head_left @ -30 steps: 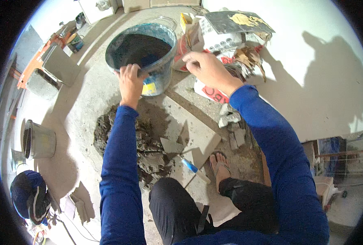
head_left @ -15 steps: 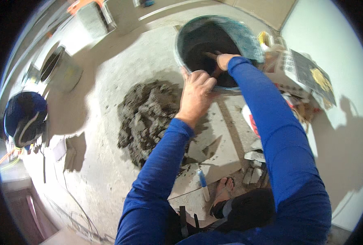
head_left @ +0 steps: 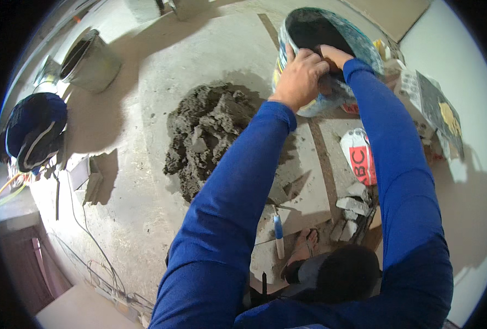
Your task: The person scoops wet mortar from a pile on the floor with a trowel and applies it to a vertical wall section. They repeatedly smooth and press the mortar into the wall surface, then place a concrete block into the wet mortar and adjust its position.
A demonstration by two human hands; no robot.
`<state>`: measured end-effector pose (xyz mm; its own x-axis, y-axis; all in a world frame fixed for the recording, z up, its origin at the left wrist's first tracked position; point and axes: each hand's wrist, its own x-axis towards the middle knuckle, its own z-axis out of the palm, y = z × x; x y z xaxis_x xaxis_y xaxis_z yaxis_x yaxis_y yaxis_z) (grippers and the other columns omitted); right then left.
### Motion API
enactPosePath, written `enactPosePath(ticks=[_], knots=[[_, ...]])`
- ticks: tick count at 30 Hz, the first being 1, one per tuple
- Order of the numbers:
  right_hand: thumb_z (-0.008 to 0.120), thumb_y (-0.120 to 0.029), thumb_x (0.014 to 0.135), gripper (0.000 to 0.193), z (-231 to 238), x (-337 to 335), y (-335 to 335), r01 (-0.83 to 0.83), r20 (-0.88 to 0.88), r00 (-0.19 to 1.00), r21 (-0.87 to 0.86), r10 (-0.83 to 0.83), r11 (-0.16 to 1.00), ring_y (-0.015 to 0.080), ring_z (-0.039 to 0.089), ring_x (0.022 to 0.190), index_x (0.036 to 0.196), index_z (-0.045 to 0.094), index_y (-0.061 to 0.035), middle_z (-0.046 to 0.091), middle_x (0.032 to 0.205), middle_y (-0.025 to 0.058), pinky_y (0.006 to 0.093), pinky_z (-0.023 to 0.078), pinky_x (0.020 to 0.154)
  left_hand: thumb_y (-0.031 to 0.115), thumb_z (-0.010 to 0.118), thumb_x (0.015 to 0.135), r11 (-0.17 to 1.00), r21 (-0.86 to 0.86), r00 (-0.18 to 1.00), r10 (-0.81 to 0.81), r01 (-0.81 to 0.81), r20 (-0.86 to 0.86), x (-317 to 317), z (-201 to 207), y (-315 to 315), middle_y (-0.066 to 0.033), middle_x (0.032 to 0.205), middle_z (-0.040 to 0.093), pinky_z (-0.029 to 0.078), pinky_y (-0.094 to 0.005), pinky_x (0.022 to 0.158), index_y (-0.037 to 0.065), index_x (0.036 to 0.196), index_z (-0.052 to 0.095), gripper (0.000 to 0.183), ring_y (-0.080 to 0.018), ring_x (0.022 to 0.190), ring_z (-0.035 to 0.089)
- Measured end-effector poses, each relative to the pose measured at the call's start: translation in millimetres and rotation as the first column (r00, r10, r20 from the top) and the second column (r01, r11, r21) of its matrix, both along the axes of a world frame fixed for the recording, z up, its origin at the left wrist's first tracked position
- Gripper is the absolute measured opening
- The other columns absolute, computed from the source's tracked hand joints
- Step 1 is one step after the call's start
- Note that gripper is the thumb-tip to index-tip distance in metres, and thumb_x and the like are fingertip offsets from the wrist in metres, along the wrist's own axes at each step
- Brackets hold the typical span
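Note:
A large bucket [head_left: 367, 41], spattered grey and greenish, stands tilted at the upper right, its mouth turned partly toward me. My left hand [head_left: 301, 77] is closed over its near left rim. Inside the mouth reaches my right hand [head_left: 334, 57]; its fingers are mostly hidden behind the rim and my left hand. A heap of wet grey mortar [head_left: 213, 129] lies on the floor left of the bucket. Close to my foot rests a trowel with a blue and white handle [head_left: 278, 230], its blade partly behind my left sleeve.
Along the right wall are a red and white bag [head_left: 358, 156], broken grey chunks [head_left: 353, 205] and a dark board with a yellowish patch [head_left: 443, 112]. Another bucket [head_left: 93, 63] and a dark blue bag [head_left: 35, 129] stand left. Loose cables [head_left: 98, 249] trail at the lower left.
The bucket has shifted right and away from the mortar heap, and its tilt has changed. My left hand stays on its rim; my right hand has drawn nearer that rim. The view has shifted too.

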<state>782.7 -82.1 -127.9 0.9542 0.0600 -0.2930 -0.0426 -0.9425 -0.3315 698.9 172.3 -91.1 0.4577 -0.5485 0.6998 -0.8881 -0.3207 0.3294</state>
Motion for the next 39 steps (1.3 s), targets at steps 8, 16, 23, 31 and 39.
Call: enactPosePath(ticks=[8,16,23,31,39], knots=[[0.067,-0.028,0.089,0.036,25.3,-40.2,-22.5,0.434,0.521,0.749,0.084,-0.410,0.897,0.0466,0.065,0.117,0.116,0.069,-0.0040,0.071,0.118,0.0291,0.0515,0.053,0.098,0.033,0.082,0.088,0.953,-0.009,0.907,-0.290,0.301,-0.306,3.0,18.6,-8.5,-0.0110,0.133,0.067,0.045,-0.0486,0.110,0.012,0.123,0.071,0.043,-0.0317,0.124,0.062],[0.080,-0.009,0.077,0.045,125.0,-154.3,50.0,0.081,0.408,0.441,0.869,-0.800,0.488,0.0285,0.073,0.095,0.118,0.066,0.0026,0.072,0.106,0.0150,0.0390,0.060,0.080,0.021,0.056,0.106,0.626,-0.675,0.769,-0.180,-0.392,-0.613,-92.5,34.9,250.3,-0.0222,0.132,0.061,0.055,-0.0492,0.109,-0.008,0.133,0.060,0.039,-0.0349,0.126,0.063],[0.083,-0.019,0.082,0.056,108.2,-196.1,236.1,0.099,0.051,0.982,0.686,-0.184,0.721,0.0235,0.072,0.100,0.130,0.062,0.0015,0.075,0.119,0.0148,0.0371,0.056,0.090,0.036,0.055,0.101,-0.075,-0.492,0.498,-0.100,-0.867,-0.862,-96.3,-17.2,333.3,-0.0162,0.122,0.056,0.050,-0.0457,0.105,-0.004,0.131,0.053,0.051,-0.0286,0.113,0.059],[0.077,-0.030,0.074,0.057,-19.4,-198.7,362.6,0.159,0.184,0.934,0.554,-0.306,0.817,0.0338,0.076,0.094,0.125,0.069,-0.0066,0.077,0.100,0.0182,0.0416,0.061,0.086,0.038,0.053,0.101,-0.054,-0.682,0.680,-0.171,-0.729,-0.713,-108.6,14.1,364.4,-0.0135,0.105,0.064,0.053,-0.0443,0.097,-0.001,0.110,0.063,0.041,-0.0281,0.103,0.065],[0.080,-0.024,0.077,0.038,-13.5,-254.3,391.1,0.025,0.212,0.961,0.569,-0.175,0.822,0.0352,0.074,0.089,0.110,0.068,-0.0093,0.073,0.092,0.0181,0.0432,0.058,0.083,0.041,0.052,0.102,-0.136,-0.655,0.667,-0.228,-0.743,-0.709,-107.6,14.2,381.6,-0.0128,0.103,0.065,0.051,-0.0450,0.099,0.000,0.109,0.064,0.043,-0.0291,0.102,0.064]])
